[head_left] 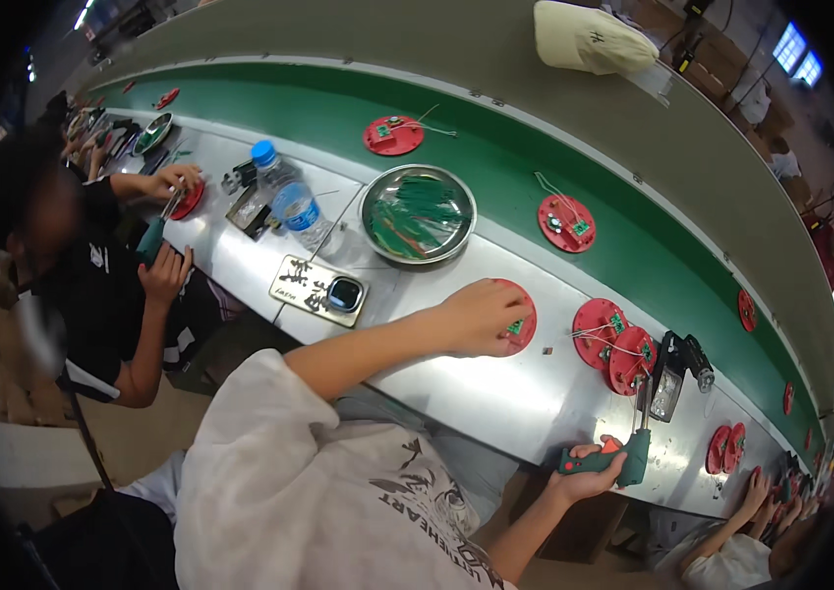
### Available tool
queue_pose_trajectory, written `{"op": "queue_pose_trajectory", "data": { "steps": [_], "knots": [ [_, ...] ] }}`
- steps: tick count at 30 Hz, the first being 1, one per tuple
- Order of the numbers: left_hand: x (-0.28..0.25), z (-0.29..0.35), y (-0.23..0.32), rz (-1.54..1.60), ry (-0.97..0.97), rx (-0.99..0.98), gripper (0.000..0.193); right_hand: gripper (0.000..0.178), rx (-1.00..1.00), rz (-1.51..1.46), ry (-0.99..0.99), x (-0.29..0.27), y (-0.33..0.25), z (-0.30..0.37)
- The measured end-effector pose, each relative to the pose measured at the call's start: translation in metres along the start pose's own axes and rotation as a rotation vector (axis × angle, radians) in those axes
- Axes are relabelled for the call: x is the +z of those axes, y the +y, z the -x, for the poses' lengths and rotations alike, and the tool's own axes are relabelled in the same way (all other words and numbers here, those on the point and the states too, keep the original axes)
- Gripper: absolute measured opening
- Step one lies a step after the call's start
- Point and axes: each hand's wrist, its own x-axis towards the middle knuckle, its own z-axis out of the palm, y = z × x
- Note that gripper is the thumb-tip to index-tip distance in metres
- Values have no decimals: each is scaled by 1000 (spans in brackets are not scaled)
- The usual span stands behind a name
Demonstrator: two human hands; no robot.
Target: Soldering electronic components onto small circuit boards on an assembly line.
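Note:
My left hand (484,317) reaches over the steel bench, its fingers bent and pressed together on a round red disc (525,336) that carries a small green circuit board. What the fingertips pinch on it is partly hidden. My right hand (586,478) is wrapped around a green soldering gun (636,458) with a red trigger, near the bench's front edge. Its metal tip points away from me, toward two overlapping red discs (598,329) with white wires. A dark, open-topped metal box (668,382) sits beside the tip.
A steel bowl (468,228) of green wires, a water bottle (297,205) and a phone (318,290) stand left of my left hand. Along the back runs a green conveyor belt (495,157) bearing red discs. A co-worker (73,256) sits at left; others work at right.

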Motion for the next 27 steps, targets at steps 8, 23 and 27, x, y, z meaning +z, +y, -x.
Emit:
{"op": "queue_pose_trajectory", "data": {
  "steps": [8, 23, 27],
  "knots": [
    [-35, 27, -50, 44, 492, -315, 37, 46, 12, -68, -49, -5, 2, 1],
    [-84, 17, -124, 103, 503, -388, 16, 34, -120, -11, -103, -2, 3, 14],
    [-92, 26, -80, 254, 499, -316, 17, 34, -142, 48, -158, -2, 4, 13]
  ]
}}
